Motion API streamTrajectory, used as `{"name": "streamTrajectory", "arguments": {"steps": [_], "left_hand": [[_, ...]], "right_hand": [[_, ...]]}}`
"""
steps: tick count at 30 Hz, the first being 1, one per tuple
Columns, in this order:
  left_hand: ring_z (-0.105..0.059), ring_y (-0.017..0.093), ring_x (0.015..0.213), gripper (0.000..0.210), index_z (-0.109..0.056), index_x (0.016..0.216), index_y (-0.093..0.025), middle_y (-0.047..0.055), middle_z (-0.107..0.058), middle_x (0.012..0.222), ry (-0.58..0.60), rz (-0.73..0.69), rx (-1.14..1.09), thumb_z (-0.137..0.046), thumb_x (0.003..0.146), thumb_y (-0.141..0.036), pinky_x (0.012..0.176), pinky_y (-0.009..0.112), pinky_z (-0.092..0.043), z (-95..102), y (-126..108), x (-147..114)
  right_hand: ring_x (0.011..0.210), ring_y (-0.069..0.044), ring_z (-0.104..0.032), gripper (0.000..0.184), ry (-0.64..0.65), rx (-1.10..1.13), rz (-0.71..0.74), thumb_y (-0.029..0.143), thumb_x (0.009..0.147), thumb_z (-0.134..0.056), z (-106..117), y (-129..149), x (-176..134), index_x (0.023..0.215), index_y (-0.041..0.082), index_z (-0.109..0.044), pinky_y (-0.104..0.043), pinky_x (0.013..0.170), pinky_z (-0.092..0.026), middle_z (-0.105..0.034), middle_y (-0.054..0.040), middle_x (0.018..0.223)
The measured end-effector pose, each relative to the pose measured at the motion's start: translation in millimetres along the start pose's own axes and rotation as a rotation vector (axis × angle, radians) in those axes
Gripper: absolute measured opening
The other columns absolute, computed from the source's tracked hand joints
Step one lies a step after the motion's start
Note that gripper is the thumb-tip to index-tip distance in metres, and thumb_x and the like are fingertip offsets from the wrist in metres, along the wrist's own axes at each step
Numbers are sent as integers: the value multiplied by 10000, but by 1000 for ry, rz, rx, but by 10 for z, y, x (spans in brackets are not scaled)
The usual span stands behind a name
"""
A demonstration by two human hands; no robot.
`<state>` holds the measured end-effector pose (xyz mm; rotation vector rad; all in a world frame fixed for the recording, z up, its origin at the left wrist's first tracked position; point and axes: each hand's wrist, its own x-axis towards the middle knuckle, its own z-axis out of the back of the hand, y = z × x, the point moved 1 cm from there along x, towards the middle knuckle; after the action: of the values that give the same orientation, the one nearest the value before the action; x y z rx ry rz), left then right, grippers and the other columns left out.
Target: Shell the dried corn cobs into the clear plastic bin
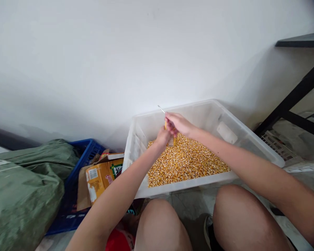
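Observation:
My left hand (162,136) is closed around a partly stripped corn cob (172,141), with yellow kernels along its edges and a paler middle. My right hand (178,122) is right beside it, fingers curled around a thin silver screwdriver (161,109) whose shaft points up and to the left; its handle is hidden in the fist. Both hands are over a translucent white plastic bin (183,185). Loose yellow corn kernels (191,162) cover the bin's floor, below the hands.
A white wall (115,59) rises behind the bin. To the left lie a blue crate (85,146), a green sack (31,181) and an open orange carton (103,177). A black metal frame (290,101) stands at the right. My knees are close to the bin's front rim.

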<state>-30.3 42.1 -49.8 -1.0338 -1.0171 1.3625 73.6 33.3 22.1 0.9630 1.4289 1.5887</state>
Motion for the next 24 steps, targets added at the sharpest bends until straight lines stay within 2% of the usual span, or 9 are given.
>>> {"name": "streamTrajectory", "arguments": {"steps": [1, 3, 5, 7, 9, 11, 18, 24], "left_hand": [[-622, 189, 717, 316, -582, 938, -174, 60, -648, 789, 20, 15, -11, -628, 745, -421, 611, 298, -483, 42, -39, 2], [-618, 185, 751, 461, -560, 997, -165, 69, -662, 889, -16, 40, 19, -727, 656, -426, 631, 289, -481, 129, -105, 5], [-618, 189, 791, 546, -539, 1036, -161, 82, -659, 965, -87, 46, 72, -763, 614, -424, 649, 286, -478, 207, -147, 8], [-618, 191, 814, 543, -531, 1040, -162, 88, -655, 1002, -108, 28, 114, -760, 618, -416, 662, 283, -477, 264, -166, 18], [-619, 189, 816, 524, -527, 1036, -168, 83, -653, 1008, -109, 6, 131, -752, 625, -401, 661, 277, -475, 302, -168, 33], [-619, 185, 808, 487, -529, 1022, -172, 75, -653, 996, -105, -12, 138, -737, 639, -389, 651, 271, -470, 325, -162, 47], [-621, 196, 836, 489, -531, 1035, -171, 71, -657, 998, -129, -43, 202, -712, 661, -430, 672, 284, -455, 362, -115, 82], [-625, 205, 860, 472, -545, 1012, -178, 70, -668, 984, -127, -66, 213, -670, 704, -514, 689, 284, -445, 353, -108, 76]], "right_hand": [[380, -88, -394, 318, -22, -124, 3, 471, 930, -396, 140, 0, 22, 763, 214, -482, -210, 334, -316, -480, 25, 541], [366, -79, -350, 268, -56, -370, 0, 441, 905, -472, 402, -2, 29, 800, 214, -570, -210, 329, -278, -455, 30, 524], [373, -91, -377, 222, -14, -526, -37, 417, 877, -528, 586, -5, 5, 952, 244, -645, -219, 337, -287, -494, 26, 532], [395, -104, -416, 271, 71, -584, -77, 402, 849, -567, 666, -9, -21, 1061, 267, -668, -231, 352, -312, -560, 10, 568], [425, -112, -450, 303, 120, -603, -90, 391, 832, -584, 663, -16, -30, 1091, 268, -685, -237, 374, -328, -603, -6, 603], [457, -118, -480, 313, 110, -637, -65, 379, 837, -572, 620, -27, -23, 1102, 265, -693, -241, 405, -340, -616, -12, 609], [579, -152, -557, 289, 61, -789, 172, 295, 835, -544, 525, -32, -32, 1049, 257, -735, -286, 574, -401, -662, -22, 691], [597, -162, -545, 258, 58, -817, 189, 259, 809, -558, 510, -13, -45, 982, 268, -749, -282, 591, -373, -673, -19, 693]]}}
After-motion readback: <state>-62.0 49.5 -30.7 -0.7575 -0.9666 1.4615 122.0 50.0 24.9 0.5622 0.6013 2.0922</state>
